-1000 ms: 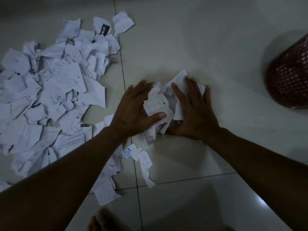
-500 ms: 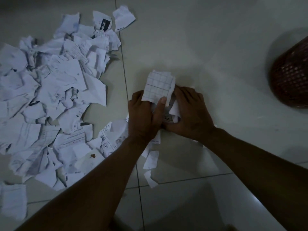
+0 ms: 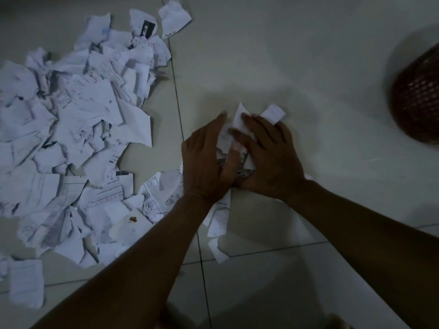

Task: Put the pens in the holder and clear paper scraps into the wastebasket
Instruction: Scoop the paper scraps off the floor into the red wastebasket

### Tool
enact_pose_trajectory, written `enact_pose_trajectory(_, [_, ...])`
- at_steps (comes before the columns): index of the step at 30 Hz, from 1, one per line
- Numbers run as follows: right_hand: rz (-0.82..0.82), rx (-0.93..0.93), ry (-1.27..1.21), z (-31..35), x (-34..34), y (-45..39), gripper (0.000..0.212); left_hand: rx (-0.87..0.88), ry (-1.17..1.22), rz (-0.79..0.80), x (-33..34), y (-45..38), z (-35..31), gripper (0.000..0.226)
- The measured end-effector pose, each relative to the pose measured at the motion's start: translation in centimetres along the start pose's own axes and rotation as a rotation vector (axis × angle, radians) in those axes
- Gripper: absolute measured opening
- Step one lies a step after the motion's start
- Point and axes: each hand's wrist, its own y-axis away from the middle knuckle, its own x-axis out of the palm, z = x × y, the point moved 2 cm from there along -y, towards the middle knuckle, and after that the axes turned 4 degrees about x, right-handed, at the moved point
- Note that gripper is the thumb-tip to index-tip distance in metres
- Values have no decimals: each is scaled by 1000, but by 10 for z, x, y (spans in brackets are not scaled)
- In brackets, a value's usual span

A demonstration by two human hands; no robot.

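- Left hand (image 3: 204, 160) and right hand (image 3: 270, 155), fingers curled, clamp a bundle of scraps (image 3: 234, 138) between them on the tiled floor (image 3: 273, 55).
- Loose scrap pile (image 3: 71, 129) lies toward the floor's left edge; wastebasket (image 3: 418, 96) at its right edge.

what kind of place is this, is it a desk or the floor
Most likely an indoor room's floor, not a desk: pale floor tiles with grout lines, torn paper scraps strewn across them, and a dark mesh wastebasket standing at the right edge. Dimly lit.

Print on the paper scraps (image 3: 78, 129) is too blurred to read.
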Motion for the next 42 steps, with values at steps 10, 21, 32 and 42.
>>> enact_pose_trajectory(10, [-162,-94,2,6,-2,-12,65,12,-152,-142,6,-24,3,40])
enact_pose_trajectory(21, [-188,-28,94,5,-4,-19,63,68,-202,-216,10,-40,11,44])
enact_pose_trajectory(32, [-149,-130,-101,-3,2,-30,40,69,-237,-161,10,-56,18,55])
enact_pose_trajectory(42, [-151,-49,-247,-7,-46,-29,44,156,-124,-122,0,-81,-26,59])
